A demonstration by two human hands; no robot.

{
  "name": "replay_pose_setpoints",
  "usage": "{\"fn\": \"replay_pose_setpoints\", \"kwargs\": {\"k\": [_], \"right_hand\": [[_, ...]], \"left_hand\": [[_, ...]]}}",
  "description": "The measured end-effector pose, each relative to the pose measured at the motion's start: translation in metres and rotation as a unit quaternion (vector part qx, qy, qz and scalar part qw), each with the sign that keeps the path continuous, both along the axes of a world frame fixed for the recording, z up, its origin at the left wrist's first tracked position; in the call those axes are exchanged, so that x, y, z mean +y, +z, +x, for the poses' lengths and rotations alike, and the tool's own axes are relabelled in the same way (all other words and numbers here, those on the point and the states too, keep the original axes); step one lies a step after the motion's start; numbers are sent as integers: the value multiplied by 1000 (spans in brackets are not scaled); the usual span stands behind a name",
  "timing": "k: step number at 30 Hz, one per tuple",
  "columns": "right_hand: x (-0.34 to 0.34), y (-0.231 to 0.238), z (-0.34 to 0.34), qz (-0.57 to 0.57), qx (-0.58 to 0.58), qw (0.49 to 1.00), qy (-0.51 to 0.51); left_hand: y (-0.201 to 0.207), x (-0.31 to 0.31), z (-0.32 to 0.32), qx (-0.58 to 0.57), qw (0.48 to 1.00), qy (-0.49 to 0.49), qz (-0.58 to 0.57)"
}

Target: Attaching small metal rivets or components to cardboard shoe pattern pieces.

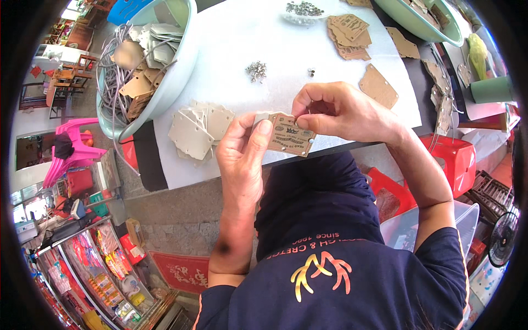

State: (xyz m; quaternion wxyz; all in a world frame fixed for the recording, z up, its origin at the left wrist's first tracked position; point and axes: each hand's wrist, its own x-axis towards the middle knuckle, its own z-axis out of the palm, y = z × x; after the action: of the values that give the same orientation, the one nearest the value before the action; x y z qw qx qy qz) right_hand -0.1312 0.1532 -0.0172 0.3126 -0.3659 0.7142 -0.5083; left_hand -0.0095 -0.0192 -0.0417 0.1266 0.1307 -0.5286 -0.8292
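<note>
A printed brown cardboard tag [290,135] is being pinched between both hands above the white table's [286,49] near edge, long axis running ten to four o'clock. The left hand's [242,148] thumb is being pressed against its nine o'clock end; the right hand's [335,110] fingertips are being closed together on its twelve o'clock edge.

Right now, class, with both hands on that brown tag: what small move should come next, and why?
Probably press the small piece under the right hand fingertips down into the brown tag, which the left hand steadies above the white table. The tag already shows small metal studs at its lower corners, and loose studs lie nearby.
</note>
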Motion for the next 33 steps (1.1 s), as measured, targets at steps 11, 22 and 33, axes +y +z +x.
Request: {"fn": "replay_pose_setpoints", "kwargs": {"k": [11,22,33], "right_hand": [[19,11,-49,75,418,889,-172],[9,-6,-57,125,448,881,-88],[5,-6,-55,172,449,873,-81]], "left_hand": [[-2,2,0,10,1000,-2,-10],[-5,0,0,19,1000,-10,-17],[-3,-1,0,20,999,-29,-24]]}}
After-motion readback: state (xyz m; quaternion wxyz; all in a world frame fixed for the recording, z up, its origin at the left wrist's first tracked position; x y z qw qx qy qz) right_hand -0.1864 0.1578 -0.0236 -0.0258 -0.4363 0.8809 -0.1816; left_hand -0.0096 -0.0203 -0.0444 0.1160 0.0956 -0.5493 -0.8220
